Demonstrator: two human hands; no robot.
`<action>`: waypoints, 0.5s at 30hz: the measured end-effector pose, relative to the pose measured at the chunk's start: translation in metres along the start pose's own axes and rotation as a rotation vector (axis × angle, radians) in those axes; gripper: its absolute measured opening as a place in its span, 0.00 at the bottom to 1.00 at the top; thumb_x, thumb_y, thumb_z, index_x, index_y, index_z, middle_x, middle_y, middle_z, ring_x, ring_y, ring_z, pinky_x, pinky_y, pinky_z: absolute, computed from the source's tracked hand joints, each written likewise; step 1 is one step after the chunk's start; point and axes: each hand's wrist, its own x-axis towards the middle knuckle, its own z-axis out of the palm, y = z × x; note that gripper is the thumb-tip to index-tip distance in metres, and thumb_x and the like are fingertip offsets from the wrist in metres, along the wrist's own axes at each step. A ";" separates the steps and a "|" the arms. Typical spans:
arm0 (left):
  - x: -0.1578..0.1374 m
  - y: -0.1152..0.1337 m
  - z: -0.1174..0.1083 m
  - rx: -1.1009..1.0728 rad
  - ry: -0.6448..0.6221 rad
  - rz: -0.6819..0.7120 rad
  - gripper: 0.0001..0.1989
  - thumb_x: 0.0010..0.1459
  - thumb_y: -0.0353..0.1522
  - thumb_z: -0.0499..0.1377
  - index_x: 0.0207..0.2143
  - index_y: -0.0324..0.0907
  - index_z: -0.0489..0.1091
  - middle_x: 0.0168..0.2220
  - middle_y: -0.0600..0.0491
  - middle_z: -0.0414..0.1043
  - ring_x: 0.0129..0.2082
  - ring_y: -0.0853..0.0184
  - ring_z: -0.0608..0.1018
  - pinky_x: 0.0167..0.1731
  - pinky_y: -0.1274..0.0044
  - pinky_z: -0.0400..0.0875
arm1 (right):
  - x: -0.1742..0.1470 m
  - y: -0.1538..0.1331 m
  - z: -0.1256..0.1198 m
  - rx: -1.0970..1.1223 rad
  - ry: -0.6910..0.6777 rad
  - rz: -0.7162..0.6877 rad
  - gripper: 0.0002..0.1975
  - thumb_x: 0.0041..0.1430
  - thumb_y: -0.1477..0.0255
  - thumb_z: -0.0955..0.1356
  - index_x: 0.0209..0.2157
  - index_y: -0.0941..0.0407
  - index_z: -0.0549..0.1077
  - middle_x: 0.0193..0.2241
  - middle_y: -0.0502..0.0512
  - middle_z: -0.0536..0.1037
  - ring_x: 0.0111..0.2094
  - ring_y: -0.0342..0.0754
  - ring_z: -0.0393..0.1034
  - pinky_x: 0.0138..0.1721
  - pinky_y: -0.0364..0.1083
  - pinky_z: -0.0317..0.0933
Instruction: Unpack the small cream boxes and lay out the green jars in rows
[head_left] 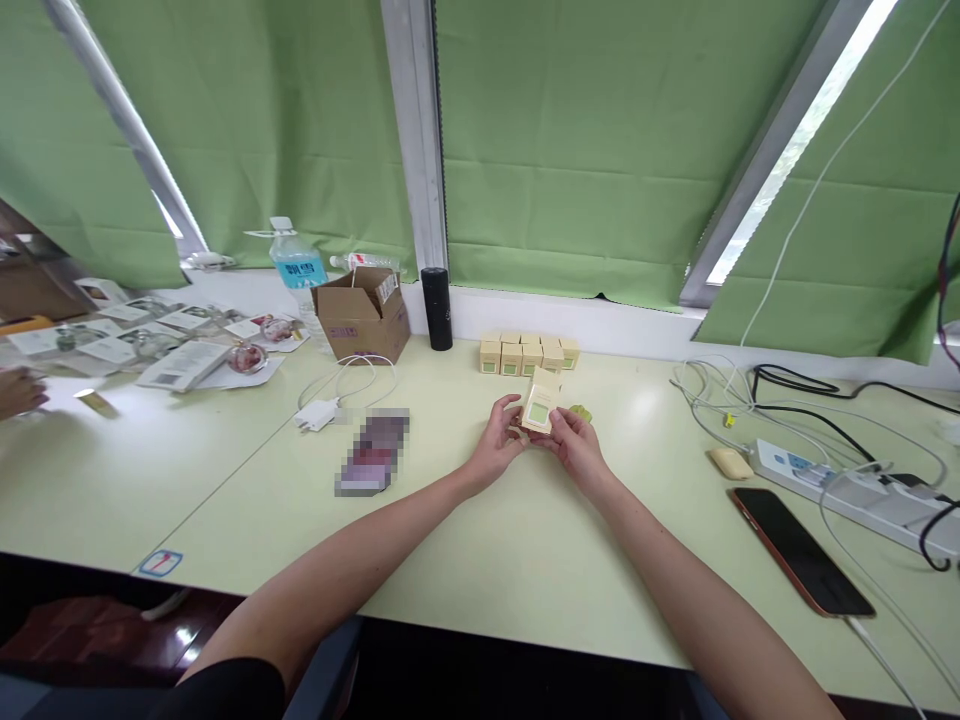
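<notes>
Between my two hands, above the table, a small cream box with a green window point(539, 405) is held tilted, its top end pointing away from me. My left hand point(498, 440) is curled at its left side, fingertips at the lower edge. My right hand point(580, 452) grips the right lower side, the thumb on the front. Part of a small green object point(581, 412) shows just behind my right hand; its kind is unclear. Farther back, several similar small cream boxes point(531, 357) stand grouped in rows near the wall.
On the left lie a blurred-out phone point(373, 452) and a white charger point(318, 414). A cardboard box point(362, 312), black bottle point(436, 308) and large water bottle point(298, 268) stand behind. At right are a phone point(799, 549), power strip point(847, 492) and cables. Another person's hand point(21, 391) is far left.
</notes>
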 end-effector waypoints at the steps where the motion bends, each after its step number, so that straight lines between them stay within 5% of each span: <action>1: 0.000 0.000 0.001 -0.005 0.007 -0.011 0.32 0.59 0.34 0.63 0.62 0.49 0.53 0.56 0.46 0.69 0.50 0.61 0.75 0.48 0.68 0.70 | 0.000 0.001 0.000 0.006 -0.003 0.005 0.27 0.46 0.51 0.79 0.42 0.52 0.74 0.37 0.58 0.83 0.37 0.58 0.82 0.44 0.60 0.79; 7: 0.000 0.001 0.004 -0.054 0.034 -0.061 0.32 0.62 0.42 0.63 0.62 0.49 0.52 0.58 0.44 0.68 0.48 0.61 0.78 0.50 0.65 0.73 | -0.001 0.006 0.002 -0.016 -0.014 0.012 0.27 0.48 0.53 0.79 0.45 0.53 0.74 0.36 0.55 0.83 0.37 0.56 0.82 0.43 0.57 0.79; 10: -0.001 0.003 0.004 -0.075 0.015 -0.079 0.34 0.59 0.37 0.64 0.62 0.50 0.51 0.58 0.45 0.68 0.46 0.63 0.77 0.48 0.67 0.74 | -0.001 0.005 0.002 -0.038 -0.007 0.020 0.27 0.47 0.53 0.79 0.44 0.52 0.74 0.36 0.56 0.83 0.36 0.56 0.82 0.43 0.56 0.79; 15: -0.002 0.006 0.002 -0.036 -0.041 -0.093 0.42 0.47 0.26 0.62 0.63 0.52 0.50 0.61 0.46 0.66 0.43 0.63 0.76 0.31 0.77 0.70 | 0.000 0.001 0.000 -0.070 -0.030 0.021 0.26 0.51 0.48 0.76 0.42 0.53 0.75 0.35 0.58 0.83 0.37 0.58 0.82 0.41 0.58 0.79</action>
